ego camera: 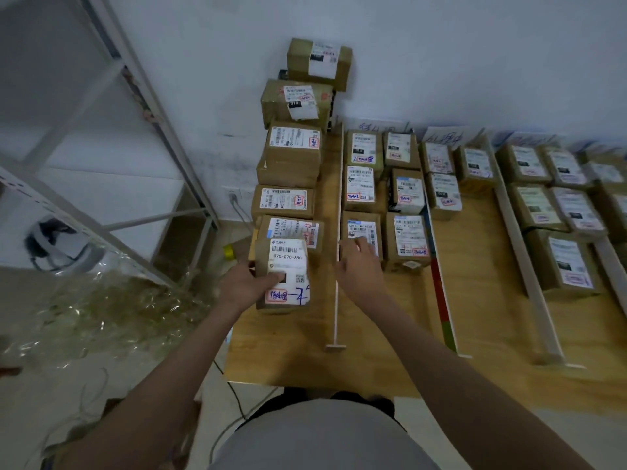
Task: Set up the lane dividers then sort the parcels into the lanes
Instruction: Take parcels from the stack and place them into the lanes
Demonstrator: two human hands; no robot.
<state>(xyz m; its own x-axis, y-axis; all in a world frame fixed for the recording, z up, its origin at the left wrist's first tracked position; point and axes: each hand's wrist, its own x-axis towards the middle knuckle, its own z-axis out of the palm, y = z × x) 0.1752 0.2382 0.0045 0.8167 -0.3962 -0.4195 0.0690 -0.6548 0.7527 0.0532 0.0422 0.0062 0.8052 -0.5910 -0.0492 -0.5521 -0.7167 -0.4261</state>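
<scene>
Bare forearms reach over the worktop [390, 334]: left hand [246, 283] grips a labelled parcel [283, 273] at eleven o'clock, right hand [359, 266] hovers slack-fingered beside the white divider [337, 239]. Best set it flush behind its lane's row.
</scene>
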